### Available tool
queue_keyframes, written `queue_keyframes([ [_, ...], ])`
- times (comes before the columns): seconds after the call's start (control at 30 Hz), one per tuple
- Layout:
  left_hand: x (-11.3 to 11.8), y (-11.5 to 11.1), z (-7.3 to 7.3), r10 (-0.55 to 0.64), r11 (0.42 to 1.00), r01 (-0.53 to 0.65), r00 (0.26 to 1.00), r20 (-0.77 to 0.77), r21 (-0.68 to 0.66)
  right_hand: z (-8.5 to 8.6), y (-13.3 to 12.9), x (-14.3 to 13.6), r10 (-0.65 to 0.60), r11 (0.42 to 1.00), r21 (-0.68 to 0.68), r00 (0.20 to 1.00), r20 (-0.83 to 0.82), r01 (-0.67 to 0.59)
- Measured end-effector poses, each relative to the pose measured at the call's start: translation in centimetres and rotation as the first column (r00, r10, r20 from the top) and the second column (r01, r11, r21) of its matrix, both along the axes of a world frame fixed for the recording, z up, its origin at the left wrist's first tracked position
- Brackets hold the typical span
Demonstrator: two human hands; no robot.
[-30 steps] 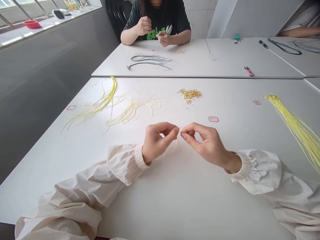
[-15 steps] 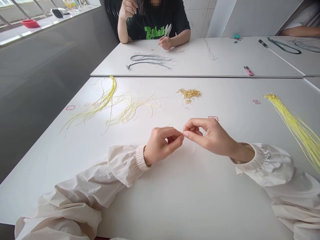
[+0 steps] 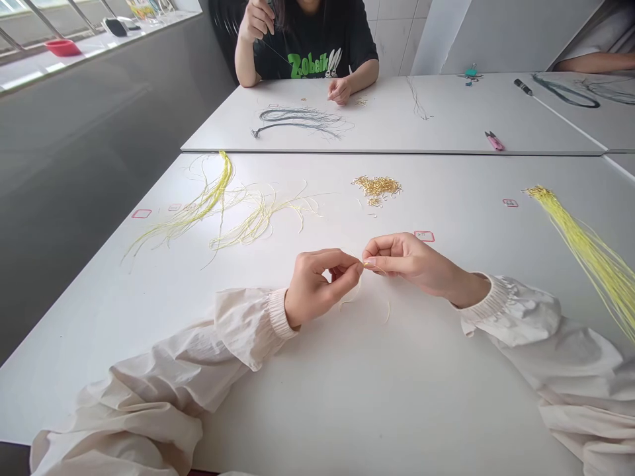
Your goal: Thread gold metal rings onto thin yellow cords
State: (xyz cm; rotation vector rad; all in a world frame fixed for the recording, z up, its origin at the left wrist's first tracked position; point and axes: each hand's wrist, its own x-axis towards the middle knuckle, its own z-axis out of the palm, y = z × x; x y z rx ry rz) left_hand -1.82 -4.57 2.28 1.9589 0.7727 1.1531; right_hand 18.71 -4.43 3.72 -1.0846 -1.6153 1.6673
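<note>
My left hand [image 3: 325, 283] and my right hand [image 3: 414, 264] meet fingertip to fingertip above the white table [image 3: 347, 396]. Each pinches a thin pale yellow thread [image 3: 388, 312], whose loose ends hang below and beside the fingers. A tiny gold piece shows between the fingertips. Beyond my hands lies a pile of small gold hooks [image 3: 378, 186]. Loose yellow threads [image 3: 255, 221] spread out on the left, beside a denser yellow bundle [image 3: 223, 175]. On the right rests a long yellow thread bundle [image 3: 580, 241] with gold pieces at its top end.
Across the table sits a person in a black shirt [image 3: 307, 56], one hand raised, one on the table. Dark threads [image 3: 297, 119], pink snips [image 3: 494, 140] and a teal clip [image 3: 471, 71] lie on the far table. Another person's arm [image 3: 595, 62] is at the far right.
My right hand has shifted slightly and turned, and thread now shows across its fingers. The thread ends hang lower near my left hand. The other person's lowered hand moved a little right.
</note>
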Motion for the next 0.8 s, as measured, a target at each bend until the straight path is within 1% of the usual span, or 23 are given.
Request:
queue_keyframes([
  [0.07,0.1,0.2,0.1,0.051,0.999,-0.051,0.999,0.010,-0.014,-0.2,-0.4,-0.3,-0.053,0.996,0.065,0.999,-0.001,0.053],
  [0.13,0.1,0.5,0.1,0.100,0.994,-0.099,0.995,0.012,-0.041,-0.3,-0.9,-0.7,-0.128,0.974,0.192,0.991,0.030,0.120],
  [0.17,0.2,0.6,0.1,0.118,0.992,-0.117,0.993,0.012,-0.054,-0.4,-1.2,-0.9,-0.167,0.950,0.276,0.984,0.057,0.145],
  [0.23,0.3,0.9,0.1,0.138,0.988,-0.138,0.990,0.010,-0.069,-0.6,-1.8,-1.2,-0.234,0.871,0.466,0.965,0.116,0.155],
  [0.3,0.3,1.2,0.0,0.142,0.987,-0.141,0.990,0.001,-0.075,-0.7,-2.2,-1.5,-0.272,0.767,0.631,0.950,0.152,0.119],
  [0.37,0.3,1.3,-0.1,0.134,0.988,-0.135,0.991,-0.017,-0.076,-0.6,-2.4,-1.6,-0.284,0.678,0.730,0.946,0.155,0.084],
  [0.4,0.3,1.3,-0.2,0.124,0.990,-0.125,0.992,-0.030,-0.071,-0.5,-2.4,-1.6,-0.284,0.656,0.751,0.947,0.152,0.076],
  [0.43,0.3,1.3,-0.2,0.110,0.992,-0.112,0.993,-0.041,-0.063,-0.3,-2.4,-1.6,-0.284,0.652,0.755,0.947,0.151,0.075],
  [0.47,0.3,1.2,-0.3,0.092,0.994,-0.095,0.994,-0.051,-0.054,-0.1,-2.3,-1.6,-0.287,0.664,0.743,0.946,0.153,0.081],
  [0.63,0.2,0.8,-0.4,-0.017,0.999,0.014,0.997,-0.080,-0.040,0.6,-1.9,-1.3,-0.273,0.827,0.549,0.941,0.199,0.123],
  [0.73,0.3,0.4,-0.5,-0.071,0.997,0.068,0.995,-0.067,-0.044,0.8,-1.5,-1.1,-0.262,0.878,0.458,0.940,0.218,0.139],
  [0.8,0.3,0.2,-0.5,-0.095,0.995,0.093,0.994,-0.053,-0.040,0.8,-1.2,-1.1,-0.245,0.906,0.396,0.949,0.197,0.152],
])
